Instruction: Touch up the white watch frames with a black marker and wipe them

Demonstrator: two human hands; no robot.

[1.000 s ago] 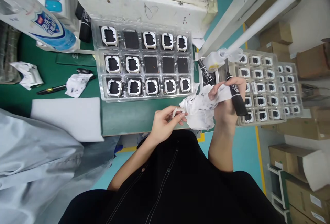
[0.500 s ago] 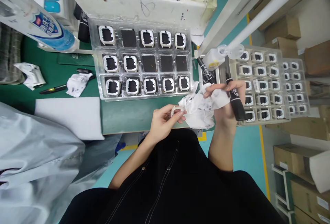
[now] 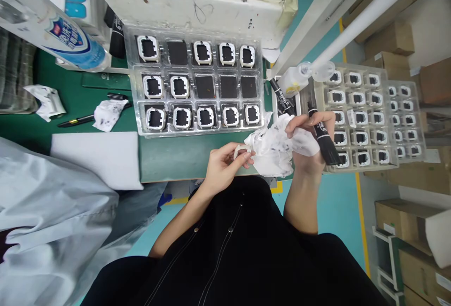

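My left hand [image 3: 225,167] pinches a small white watch-case frame [image 3: 242,150] above the near edge of the green table. Just right of it lies a crumpled white cloth [image 3: 273,151] with dark ink spots. My right hand [image 3: 310,144] is closed, with a black marker [image 3: 324,139] lodged between its fingers and a piece of the white wiping cloth [image 3: 305,142] at its fingertips. Beyond my hands sits a clear plastic tray [image 3: 197,133] of white frames; several of its pockets show only dark padding.
More trays of frames [image 3: 366,108] stand at the right, near a pump bottle [image 3: 292,80] and black markers [image 3: 282,97]. A large clear bottle [image 3: 70,38], a pen [image 3: 75,121], spotted tissues [image 3: 110,114] and a white foam sheet [image 3: 97,160] are left. A grey-clothed person's sleeve [image 3: 52,216] shows there.
My right hand's fingers have shifted slightly right with the marker and cloth, and the marker's lower end has swung a little rightward. My left hand holds the frame in about the same place.
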